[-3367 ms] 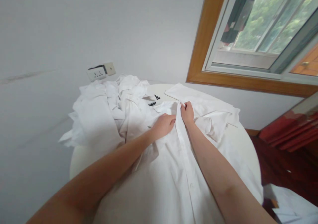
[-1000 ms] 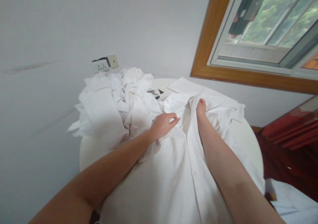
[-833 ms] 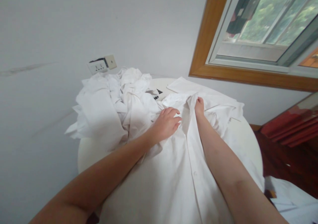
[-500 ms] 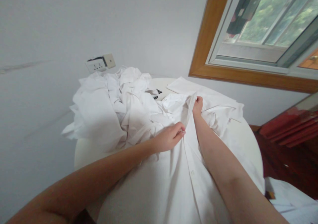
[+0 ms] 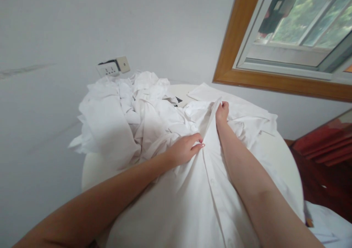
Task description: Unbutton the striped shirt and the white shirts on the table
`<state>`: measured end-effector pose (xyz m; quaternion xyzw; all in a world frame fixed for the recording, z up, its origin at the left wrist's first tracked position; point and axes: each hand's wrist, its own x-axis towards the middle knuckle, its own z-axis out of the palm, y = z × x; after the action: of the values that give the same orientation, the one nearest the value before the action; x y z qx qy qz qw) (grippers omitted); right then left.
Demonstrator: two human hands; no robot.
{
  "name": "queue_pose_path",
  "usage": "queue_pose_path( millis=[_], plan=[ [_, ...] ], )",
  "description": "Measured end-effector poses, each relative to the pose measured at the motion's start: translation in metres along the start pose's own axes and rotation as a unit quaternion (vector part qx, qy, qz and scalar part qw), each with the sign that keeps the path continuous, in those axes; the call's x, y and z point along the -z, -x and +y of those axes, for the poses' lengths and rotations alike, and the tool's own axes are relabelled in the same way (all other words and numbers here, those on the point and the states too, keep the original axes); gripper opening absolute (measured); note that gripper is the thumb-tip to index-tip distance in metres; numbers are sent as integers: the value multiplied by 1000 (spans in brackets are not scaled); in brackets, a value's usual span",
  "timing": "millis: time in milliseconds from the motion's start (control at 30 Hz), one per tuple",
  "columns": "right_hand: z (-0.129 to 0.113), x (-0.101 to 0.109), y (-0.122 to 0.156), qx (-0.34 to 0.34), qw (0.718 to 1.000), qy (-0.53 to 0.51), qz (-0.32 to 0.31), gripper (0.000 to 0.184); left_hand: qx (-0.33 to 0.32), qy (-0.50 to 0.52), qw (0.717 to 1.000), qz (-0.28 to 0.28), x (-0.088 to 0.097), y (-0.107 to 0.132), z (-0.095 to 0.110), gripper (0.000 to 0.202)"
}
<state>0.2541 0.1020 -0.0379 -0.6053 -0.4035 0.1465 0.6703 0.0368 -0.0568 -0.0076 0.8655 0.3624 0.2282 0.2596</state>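
Observation:
A white button-up shirt point(image 5: 170, 207) is spread over a round white table point(image 5: 288, 163), its button strip running from the near edge up to my hands. My left hand point(image 5: 185, 149) pinches the strip's edge between thumb and fingers at mid-shirt. Farther up and to the right, my right hand point(image 5: 222, 112) is closed on the front edge and holds it raised off the layer beneath. Between the two hands the edge stands up as a taut fold. Small buttons show on the strip below my left hand.
Crumpled white cloth point(image 5: 110, 119) is heaped on the table's left side. A flat white piece point(image 5: 206, 92) lies at the back. Behind are a wall with a socket point(image 5: 108, 69) and a wood-framed window point(image 5: 275, 81). White fabric point(image 5: 327, 222) sits low at the right, near red cloth point(image 5: 324, 141).
My right hand has moved slightly up and right with the shirt edge, drawing the fold straighter. My left hand keeps its pinch in nearly the same spot. The view has shifted a little.

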Motion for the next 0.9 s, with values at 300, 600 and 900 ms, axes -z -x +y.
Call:
queue_pose_path(
  millis=[300,600,900],
  plan=[
    [6,-4,5,17,1000,1,-25,9,-21,-79,997,4,-10,3,-3,18],
    [7,-6,6,28,998,12,-50,13,-23,-65,997,34,-11,5,3,18],
    [-1,-4,10,36,998,20,-48,12,-51,-103,992,45,-13,6,5,21]
  ],
)
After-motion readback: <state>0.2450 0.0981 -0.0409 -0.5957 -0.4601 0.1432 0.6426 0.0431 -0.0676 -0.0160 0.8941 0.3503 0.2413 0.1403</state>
